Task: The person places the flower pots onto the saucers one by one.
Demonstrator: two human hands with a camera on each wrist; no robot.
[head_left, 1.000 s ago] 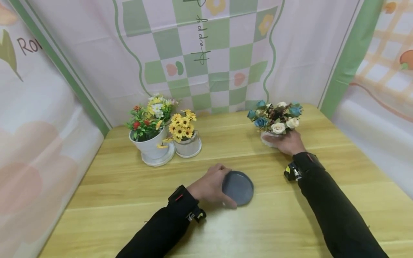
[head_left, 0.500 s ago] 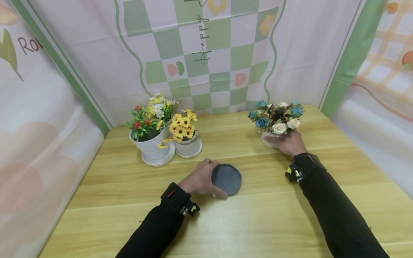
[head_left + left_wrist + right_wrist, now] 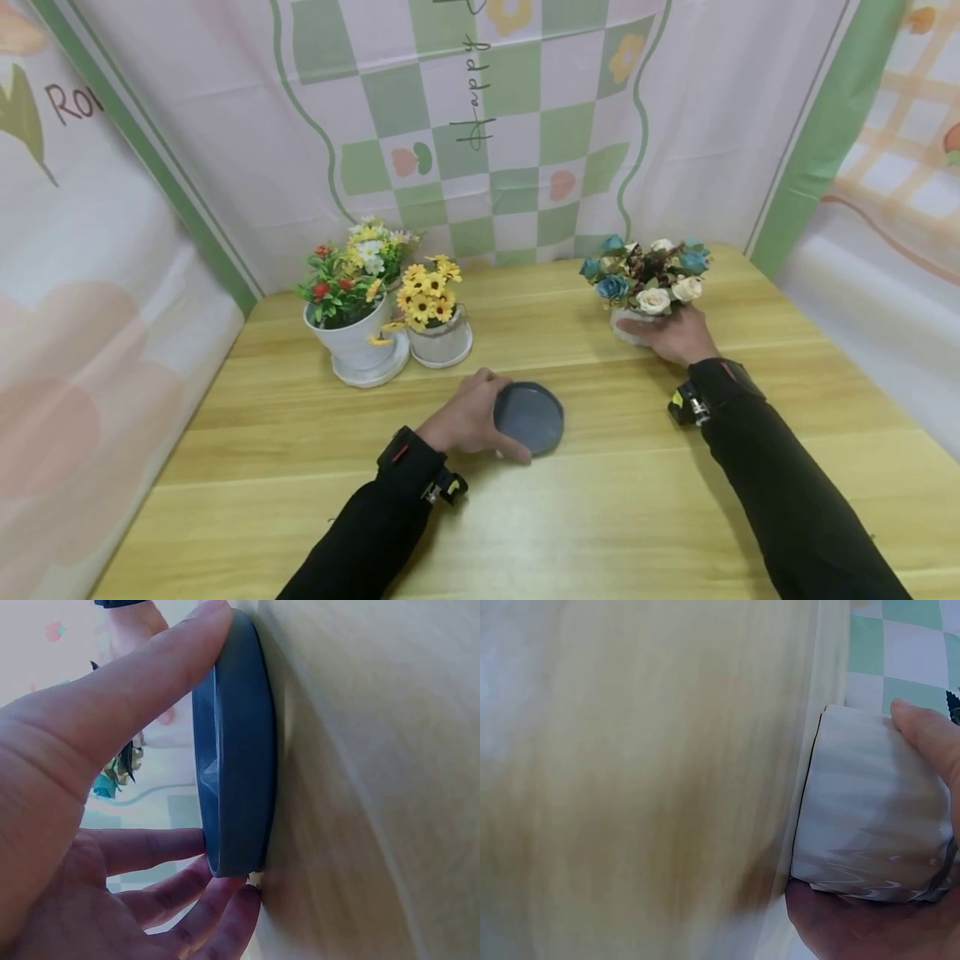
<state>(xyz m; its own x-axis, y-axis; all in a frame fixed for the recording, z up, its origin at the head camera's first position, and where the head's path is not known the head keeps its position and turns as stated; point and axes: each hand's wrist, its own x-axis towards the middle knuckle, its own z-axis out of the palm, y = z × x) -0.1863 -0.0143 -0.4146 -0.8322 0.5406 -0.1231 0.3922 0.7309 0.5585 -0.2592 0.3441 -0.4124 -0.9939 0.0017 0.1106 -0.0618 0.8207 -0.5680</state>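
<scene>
My left hand (image 3: pixel 472 417) grips a round dark grey saucer (image 3: pixel 529 418) by its left side, close to the middle of the table. In the left wrist view, thumb and fingers span the rim of the saucer (image 3: pixel 246 750), whose base lies right at the wood. Farther back on the right, my right hand (image 3: pixel 678 335) holds a white flowerpot (image 3: pixel 628 325) filled with blue and cream roses (image 3: pixel 652 300). The right wrist view shows the glossy wall of that pot (image 3: pixel 874 802) between thumb and fingers, its bottom close to the tabletop.
At the back left stand a white pot with red flowers (image 3: pixel 352 337), a smaller pot of yellow daisies (image 3: pixel 435 337) on a white saucer, and white-and-yellow flowers (image 3: pixel 371 250) behind them. Printed curtains (image 3: pixel 517 125) enclose the wooden table (image 3: pixel 600 533) behind and at the sides.
My left hand has slid the grey saucer leftward and slightly back, then stayed there over the last half second. The right hand keeps its hold on the rose pot in the same place.
</scene>
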